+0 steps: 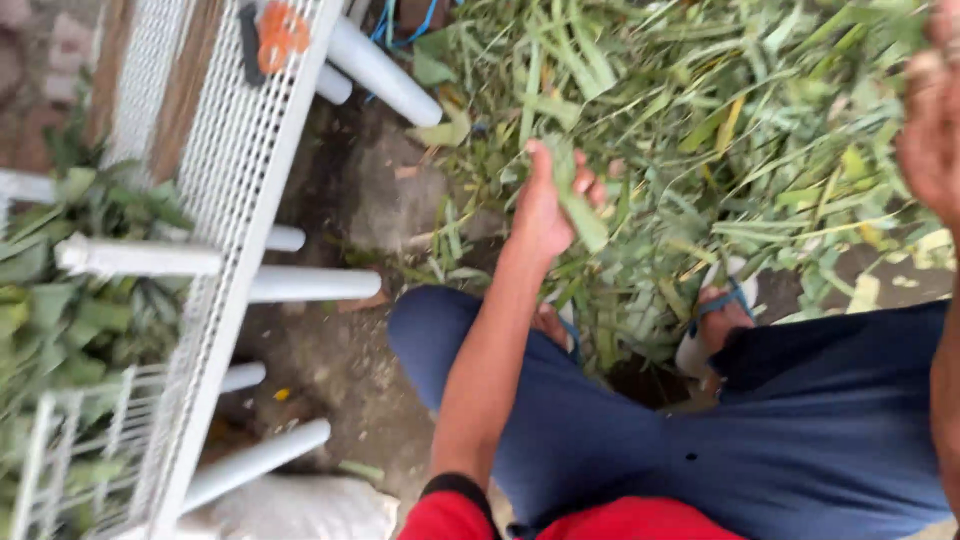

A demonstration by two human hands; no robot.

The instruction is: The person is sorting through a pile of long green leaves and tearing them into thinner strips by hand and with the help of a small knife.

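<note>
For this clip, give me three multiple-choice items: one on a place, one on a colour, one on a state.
1. Where is the pile of cut leaves?
A. On the ground ahead of the person's feet
B. On top of the white mesh rack
C. In a bucket

2. What colour are the trousers?
A. White
B. Dark blue
C. Yellow

3. What is the left hand doing?
A. Resting flat on the knee
B. Gripping scissors
C. Holding a green leaf

Answers:
1 A, the leaves cover the ground beyond the sandalled feet.
2 B, both bent legs are dark blue.
3 C, its fingers close round a leaf.
</note>
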